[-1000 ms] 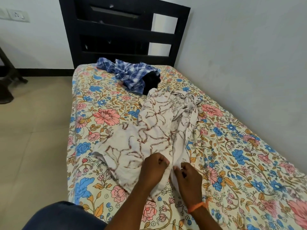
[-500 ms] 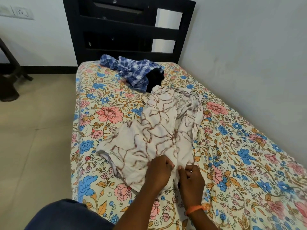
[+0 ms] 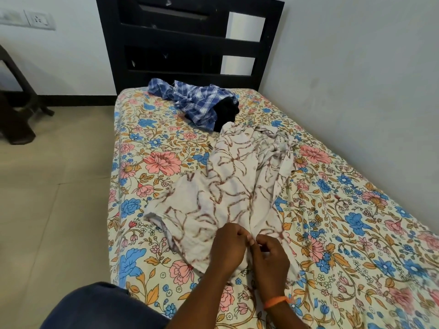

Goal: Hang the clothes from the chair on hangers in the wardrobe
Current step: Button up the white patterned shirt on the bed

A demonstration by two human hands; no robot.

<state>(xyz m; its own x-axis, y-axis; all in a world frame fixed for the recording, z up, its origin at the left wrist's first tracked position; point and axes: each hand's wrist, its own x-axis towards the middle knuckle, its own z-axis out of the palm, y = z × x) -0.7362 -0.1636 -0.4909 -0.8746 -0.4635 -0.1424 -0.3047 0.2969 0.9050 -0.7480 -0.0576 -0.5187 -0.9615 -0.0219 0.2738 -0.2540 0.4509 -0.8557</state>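
A white shirt with brown vine print point(image 3: 228, 186) lies spread lengthwise on the floral bed sheet point(image 3: 356, 222). My left hand point(image 3: 229, 249) and my right hand point(image 3: 269, 254) sit side by side at its near hem, both pinching the front edges of the shirt together at the button line. The right wrist wears an orange band. Farther up the bed a blue checked shirt point(image 3: 192, 103) lies crumpled, with a black garment point(image 3: 225, 112) against its right side. No hanger or wardrobe is in view.
A black slatted headboard point(image 3: 190, 39) stands at the far end. A pale wall runs along the bed's right side. Tiled floor point(image 3: 47, 198) lies to the left, with dark chair legs point(image 3: 19, 110) at the far left. My knee in dark blue fabric point(image 3: 95, 307) is below.
My two hands have drawn closer together on the shirt's lower front edges, and the view has shifted slightly left and nearer. The other clothes have not moved.
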